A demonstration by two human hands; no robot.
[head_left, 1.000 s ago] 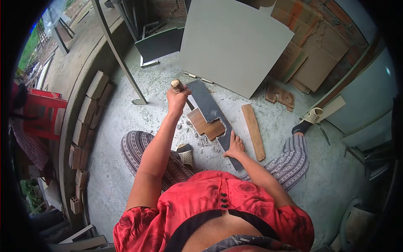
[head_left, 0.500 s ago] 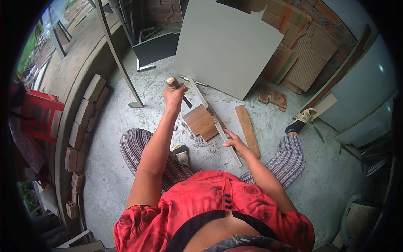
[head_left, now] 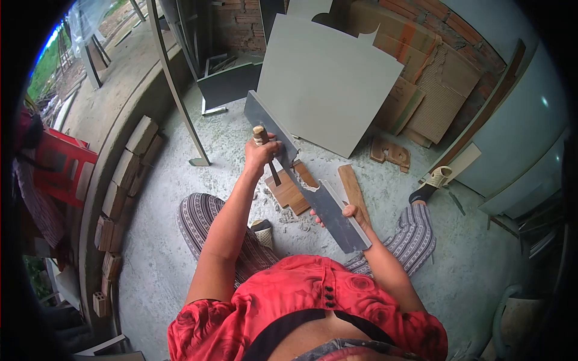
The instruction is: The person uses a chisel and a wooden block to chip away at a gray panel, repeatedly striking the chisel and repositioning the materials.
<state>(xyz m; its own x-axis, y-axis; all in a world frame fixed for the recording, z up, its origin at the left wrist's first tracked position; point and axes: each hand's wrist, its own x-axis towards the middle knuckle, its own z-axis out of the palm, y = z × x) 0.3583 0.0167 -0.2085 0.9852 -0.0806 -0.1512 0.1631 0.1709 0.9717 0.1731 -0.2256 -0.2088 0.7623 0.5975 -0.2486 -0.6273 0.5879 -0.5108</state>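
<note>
Left hand [head_left: 262, 153] is gripping a chisel [head_left: 274, 173]; right hand [head_left: 355, 215] is clasping a notched dark board [head_left: 335, 216], which is slanting past both; wooden block [head_left: 286, 195] is lying below, between them, wooden bat [head_left: 353, 185] just beyond the right, pale panel [head_left: 328, 84] standing farther out

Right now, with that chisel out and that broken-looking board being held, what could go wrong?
The chisel in the left hand might slip and cut the right hand, which grips the dark grey board. That board could snap, because it looks thin beside its jagged notch. If dropped, the chisel might hit the left slipper, which is close by.
</note>
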